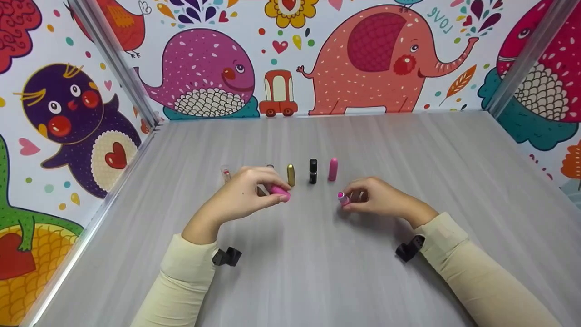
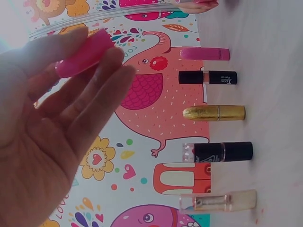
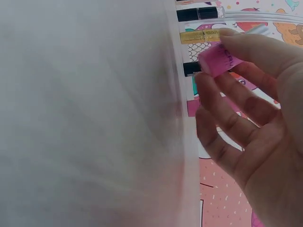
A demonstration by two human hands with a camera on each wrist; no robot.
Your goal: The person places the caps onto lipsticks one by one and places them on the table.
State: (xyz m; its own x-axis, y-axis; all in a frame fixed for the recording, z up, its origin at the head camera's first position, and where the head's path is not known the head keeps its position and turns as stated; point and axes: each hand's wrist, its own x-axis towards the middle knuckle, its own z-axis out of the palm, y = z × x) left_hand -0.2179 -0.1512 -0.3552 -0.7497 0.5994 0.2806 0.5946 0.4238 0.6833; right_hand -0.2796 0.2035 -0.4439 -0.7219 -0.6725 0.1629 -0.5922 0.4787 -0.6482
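Observation:
In the head view my left hand [image 1: 247,193] pinches a pink lipstick cap [image 1: 280,193] between thumb and fingers, raised over the table. My right hand [image 1: 379,197] pinches the base of an uncapped pink lipstick [image 1: 343,199], whose bright pink tip points up and to the left. A gap separates cap and lipstick. The left wrist view shows the cap [image 2: 87,54] at my fingertips, and the right wrist view shows dark lettering on the pink lipstick base [image 3: 220,59]. Just beyond the hands stands a row of several upright lipsticks, among them a gold one [image 1: 291,175].
A black lipstick [image 1: 313,171] and a closed pink one [image 1: 333,169] stand at the row's right. Toward its left are a clear-capped black lipstick [image 2: 218,152] and a clear-and-cream one [image 2: 218,201], both partly hidden in the head view. Patterned panels edge the grey table [image 1: 290,272].

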